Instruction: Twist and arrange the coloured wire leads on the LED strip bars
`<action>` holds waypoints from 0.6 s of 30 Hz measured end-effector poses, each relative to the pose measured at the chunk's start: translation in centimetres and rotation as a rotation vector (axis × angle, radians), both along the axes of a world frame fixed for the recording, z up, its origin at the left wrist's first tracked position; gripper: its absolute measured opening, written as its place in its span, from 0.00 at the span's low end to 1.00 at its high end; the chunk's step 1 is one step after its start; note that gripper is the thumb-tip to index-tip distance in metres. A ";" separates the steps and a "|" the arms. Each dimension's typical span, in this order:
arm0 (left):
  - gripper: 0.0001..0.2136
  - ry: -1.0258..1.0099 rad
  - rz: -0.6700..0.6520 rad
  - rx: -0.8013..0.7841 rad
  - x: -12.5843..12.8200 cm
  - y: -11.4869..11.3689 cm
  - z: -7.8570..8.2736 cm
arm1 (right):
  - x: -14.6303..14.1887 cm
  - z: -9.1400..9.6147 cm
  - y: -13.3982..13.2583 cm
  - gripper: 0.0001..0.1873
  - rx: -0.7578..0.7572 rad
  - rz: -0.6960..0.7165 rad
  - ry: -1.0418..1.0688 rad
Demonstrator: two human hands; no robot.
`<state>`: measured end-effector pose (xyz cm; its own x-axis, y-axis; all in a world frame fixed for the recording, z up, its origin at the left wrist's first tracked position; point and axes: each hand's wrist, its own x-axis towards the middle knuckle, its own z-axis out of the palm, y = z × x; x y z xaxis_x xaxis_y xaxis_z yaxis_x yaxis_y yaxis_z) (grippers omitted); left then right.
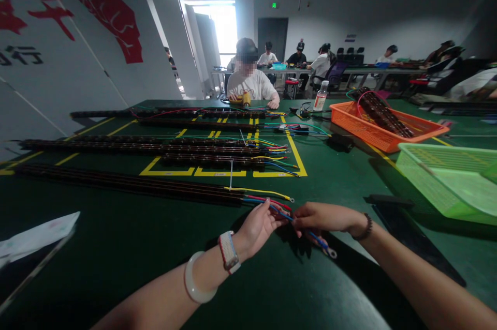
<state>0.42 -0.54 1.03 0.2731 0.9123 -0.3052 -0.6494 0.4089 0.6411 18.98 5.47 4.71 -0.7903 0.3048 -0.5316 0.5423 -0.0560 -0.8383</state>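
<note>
My left hand (259, 227) has its thumb and fingers closed on a blue wire (279, 212) near the end of a long dark wire bundle (128, 184). My right hand (324, 218) pinches the same blue wire farther along. Past my right fingers the wire ends in a metal ring terminal (331, 253). Beside my hands, a red wire (272, 201) and a yellow wire (264, 193) with its own ring terminal come from the bundle. A white cable tie (232, 175) stands up from the bundle.
More wire bundles (155, 146) lie across yellow-taped outlines beyond. An orange basket (388, 136) and a green basket (438, 185) stand at the right. A dark flat object (417, 239) lies right of my hands. Across the table sits a person (250, 79) near a bottle (320, 96).
</note>
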 end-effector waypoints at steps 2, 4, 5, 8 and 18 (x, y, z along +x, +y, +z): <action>0.16 0.019 -0.028 0.034 0.0 0.0 0.1 | 0.3 0.2 0.2 0.16 0.025 -0.015 0.012; 0.18 0.066 -0.073 0.054 0.0 -0.1 0.1 | 0.6 0.4 0.5 0.18 0.047 -0.028 0.021; 0.19 0.100 -0.096 0.063 -0.1 -0.1 0.1 | 0.7 0.4 0.7 0.19 0.063 -0.029 0.025; 0.20 0.215 -0.185 0.110 -0.2 -0.2 -0.1 | 0.9 0.3 1.0 0.21 0.098 -0.016 0.020; 0.22 0.442 -0.471 0.247 0.0 -1.1 0.4 | -0.1 -0.8 0.4 0.18 0.323 0.177 -0.078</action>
<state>0.42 -1.64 1.40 0.5551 0.7841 -0.2775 -0.0952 0.3913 0.9153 18.85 5.89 3.94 -0.8066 0.3288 -0.4911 0.5828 0.3044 -0.7534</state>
